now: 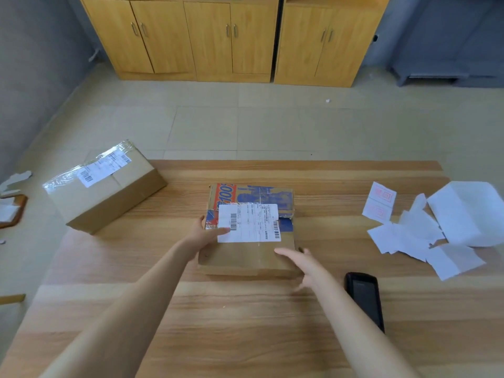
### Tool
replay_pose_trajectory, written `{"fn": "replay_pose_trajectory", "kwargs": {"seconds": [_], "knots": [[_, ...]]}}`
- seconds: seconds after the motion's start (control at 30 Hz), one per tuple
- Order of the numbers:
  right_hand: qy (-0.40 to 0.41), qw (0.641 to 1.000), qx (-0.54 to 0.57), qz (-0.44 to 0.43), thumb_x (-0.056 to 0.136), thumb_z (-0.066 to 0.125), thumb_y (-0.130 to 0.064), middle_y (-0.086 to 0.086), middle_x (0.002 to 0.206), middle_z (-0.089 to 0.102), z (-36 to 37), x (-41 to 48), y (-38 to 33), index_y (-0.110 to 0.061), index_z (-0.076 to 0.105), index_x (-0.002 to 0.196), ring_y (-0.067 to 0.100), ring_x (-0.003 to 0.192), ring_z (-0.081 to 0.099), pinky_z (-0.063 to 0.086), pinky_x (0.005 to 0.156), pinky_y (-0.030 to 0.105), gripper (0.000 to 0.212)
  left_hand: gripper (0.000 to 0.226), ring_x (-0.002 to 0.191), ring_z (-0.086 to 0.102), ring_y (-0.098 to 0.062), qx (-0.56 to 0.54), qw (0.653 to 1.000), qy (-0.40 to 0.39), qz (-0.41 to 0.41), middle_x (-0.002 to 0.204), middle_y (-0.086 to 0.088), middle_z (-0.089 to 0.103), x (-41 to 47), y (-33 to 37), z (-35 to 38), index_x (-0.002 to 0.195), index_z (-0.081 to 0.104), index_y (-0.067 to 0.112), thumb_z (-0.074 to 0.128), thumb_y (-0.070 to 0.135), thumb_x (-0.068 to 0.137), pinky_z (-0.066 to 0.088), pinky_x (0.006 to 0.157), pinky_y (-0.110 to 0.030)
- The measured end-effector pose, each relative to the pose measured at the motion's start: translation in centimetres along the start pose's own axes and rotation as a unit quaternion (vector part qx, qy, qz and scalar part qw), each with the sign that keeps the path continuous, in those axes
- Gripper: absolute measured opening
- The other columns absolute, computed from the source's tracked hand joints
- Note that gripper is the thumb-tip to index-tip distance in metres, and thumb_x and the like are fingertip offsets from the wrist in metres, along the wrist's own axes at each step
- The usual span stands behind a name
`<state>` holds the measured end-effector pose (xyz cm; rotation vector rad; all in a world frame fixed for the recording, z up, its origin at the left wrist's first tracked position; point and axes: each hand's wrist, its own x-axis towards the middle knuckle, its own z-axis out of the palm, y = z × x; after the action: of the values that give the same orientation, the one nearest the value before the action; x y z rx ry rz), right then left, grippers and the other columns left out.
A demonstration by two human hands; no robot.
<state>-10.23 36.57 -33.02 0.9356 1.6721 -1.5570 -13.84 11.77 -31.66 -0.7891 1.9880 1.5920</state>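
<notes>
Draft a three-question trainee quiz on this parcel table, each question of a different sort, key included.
1. True or false: the left hand rests its thumb on the white label of the middle box.
2. Which lies nearest the right hand? A the black handheld device; B the large taped box; C the loose paper slips.
3. How many cardboard boxes are on the table?
Key: 1 true; 2 A; 3 two.
</notes>
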Motion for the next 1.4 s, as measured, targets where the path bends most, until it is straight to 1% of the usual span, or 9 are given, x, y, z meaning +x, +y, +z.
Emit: {"fn": "replay_pose_trajectory", "kwargs": {"seconds": [0.13, 0.33, 0.53, 0.63, 0.83, 0.93, 1.2, 1.33, 1.4], "knots": [[-0.007, 0.999, 0.040, 0.018, 0.076, 0.080, -0.024, 0.007, 0.145, 0.035, 1.1, 0.1, 1.4, -0.022, 0.013, 0.150, 0.034, 0.122, 0.044, 0.048, 0.091, 0.054, 0.100, 0.053, 0.095, 0.065, -0.028, -0.004, 1.000, -0.016, 0.015, 0.114, -0.011, 0.067, 0.1, -0.6, 1.3, 0.119, 0.055, 0.012, 0.081, 0.010, 0.073, 0.054, 0.083, -0.043], [0.009, 1.000, -0.001, -0.021, 0.077, 0.079, -0.023, 0.008, 0.128, 0.047, -1.5, 0.6, -0.8, -0.022, 0.024, 0.144, 0.030, 0.103, 0.052, 0.048, 0.083, 0.042, 0.087, 0.078, 0.088, 0.058, -0.020, -0.082, 0.995, 0.037, -0.031, 0.122, -0.007, 0.057, -2.3, -1.8, 3.4, 0.135, 0.029, 0.015, 0.080, 0.015, 0.075, 0.046, 0.057, -0.031], [0.047, 0.995, 0.028, -0.085, 0.080, 0.074, -0.012, 0.004, 0.123, 0.048, -2.8, 1.8, -3.6, -0.029, 0.025, 0.146, 0.019, 0.086, 0.049, 0.048, 0.077, 0.039, 0.083, 0.070, 0.098, 0.062, -0.025, -0.149, 0.985, 0.057, -0.064, 0.123, -0.007, 0.055, -3.7, -3.5, 6.4, 0.118, 0.024, 0.020, 0.079, 0.017, 0.075, 0.054, 0.069, -0.040], [0.074, 0.990, 0.056, -0.103, 0.081, 0.073, -0.011, 0.003, 0.140, 0.044, -2.3, 2.0, -3.0, -0.028, 0.016, 0.150, 0.019, 0.102, 0.049, 0.048, 0.083, 0.039, 0.092, 0.078, 0.107, 0.059, -0.026, -0.132, 0.987, 0.053, -0.074, 0.127, -0.008, 0.053, -3.6, -3.9, 6.3, 0.123, 0.020, 0.018, 0.080, 0.020, 0.074, 0.054, 0.077, -0.044], [0.075, 0.984, 0.156, -0.038, 0.071, 0.083, -0.025, 0.002, 0.134, 0.047, 1.0, 0.6, -0.3, -0.023, 0.026, 0.140, 0.023, 0.109, 0.049, 0.050, 0.082, 0.053, 0.090, 0.125, 0.142, 0.019, -0.033, 0.134, 0.974, 0.177, 0.035, 0.154, -0.015, 0.014, -1.1, -1.0, 2.1, 0.152, -0.001, 0.021, 0.086, 0.040, 0.064, 0.022, 0.114, -0.048], [0.040, 0.984, 0.175, 0.002, 0.070, 0.084, -0.026, 0.004, 0.132, 0.051, 3.6, 0.1, 1.1, -0.026, 0.028, 0.139, 0.027, 0.110, 0.052, 0.051, 0.072, 0.049, 0.088, 0.124, 0.145, 0.008, -0.029, 0.320, 0.930, 0.130, 0.126, 0.158, -0.009, 0.010, 1.1, 1.0, 0.2, 0.153, 0.001, 0.021, 0.082, 0.052, 0.064, 0.013, 0.117, -0.042], [0.054, 0.987, 0.149, -0.028, 0.079, 0.075, -0.030, 0.002, 0.129, 0.054, 3.7, 0.7, 1.7, -0.030, 0.028, 0.140, 0.026, 0.106, 0.056, 0.050, 0.087, 0.047, 0.078, 0.095, 0.114, 0.049, -0.021, 0.346, 0.930, 0.034, 0.117, 0.120, -0.002, 0.055, 1.7, 3.3, 0.7, 0.129, 0.046, 0.020, 0.082, 0.058, 0.049, 0.035, 0.105, -0.038], [0.063, 0.987, 0.118, -0.089, 0.085, 0.069, -0.022, 0.002, 0.125, 0.057, -0.2, 1.3, -0.7, -0.021, 0.035, 0.136, 0.018, 0.095, 0.059, 0.050, 0.070, 0.031, 0.062, 0.095, 0.094, 0.066, -0.019, 0.206, 0.972, 0.030, 0.109, 0.101, 0.000, 0.066, 1.1, 1.0, 1.7, 0.116, 0.047, 0.023, 0.086, 0.056, 0.036, 0.054, 0.087, -0.043], [0.051, 0.990, 0.078, -0.110, 0.086, 0.068, -0.023, 0.003, 0.136, 0.053, -2.1, 1.9, -2.3, -0.021, 0.029, 0.147, 0.021, 0.107, 0.058, 0.052, 0.086, 0.038, 0.072, 0.082, 0.089, 0.068, -0.019, 0.143, 0.984, 0.033, 0.100, 0.094, 0.002, 0.066, 0.3, 0.0, 2.9, 0.114, 0.042, 0.022, 0.091, 0.042, 0.052, 0.056, 0.083, -0.043]]}}
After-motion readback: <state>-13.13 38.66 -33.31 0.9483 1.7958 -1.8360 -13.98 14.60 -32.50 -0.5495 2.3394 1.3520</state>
